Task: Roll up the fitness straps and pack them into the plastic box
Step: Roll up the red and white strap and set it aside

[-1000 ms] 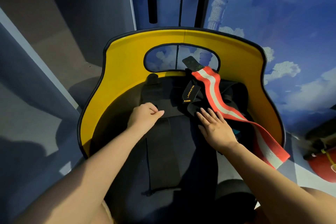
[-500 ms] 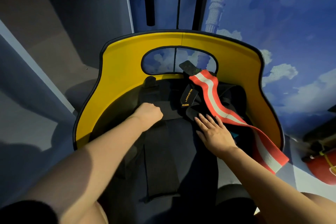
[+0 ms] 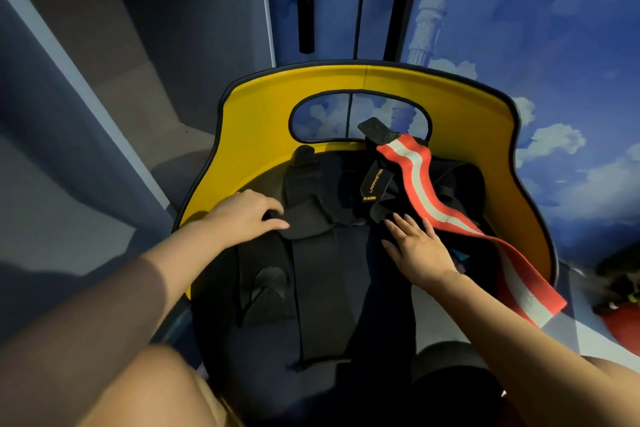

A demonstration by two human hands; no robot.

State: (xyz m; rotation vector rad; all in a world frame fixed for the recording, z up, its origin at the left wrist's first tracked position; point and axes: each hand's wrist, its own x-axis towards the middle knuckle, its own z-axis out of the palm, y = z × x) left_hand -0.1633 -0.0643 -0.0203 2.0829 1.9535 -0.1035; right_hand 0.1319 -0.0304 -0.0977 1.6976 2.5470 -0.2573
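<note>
In the middle of the frame we see a long black strap (image 3: 320, 295) of flat, matte woven fabric, laid lengthwise down the dark seat toward the bottom edge, its upper end folded into a rounded flap. Just right of it lies a tumbled heap of black straps (image 3: 375, 189); how many it holds we cannot tell, though one carries yellow lettering. Across that heap runs one orange strap (image 3: 450, 218) with a pale stripe down its centre, a broad elastic-looking band trailing to the lower right and over the seat's edge, with a dark tab at its upper end.

Our left hand (image 3: 247, 215) rests on the folded flap of the long strap, fingers loosely bent, the tips touching the fabric. Our right hand (image 3: 417, 246) lies flat with fingers spread on the black heap, beside the orange band.

All of this sits on a chair (image 3: 256, 121) with a smooth yellow curved back, black-edged, pierced by one oval opening. Behind it is a wall (image 3: 554, 45) painted with blue sky and clouds.
</note>
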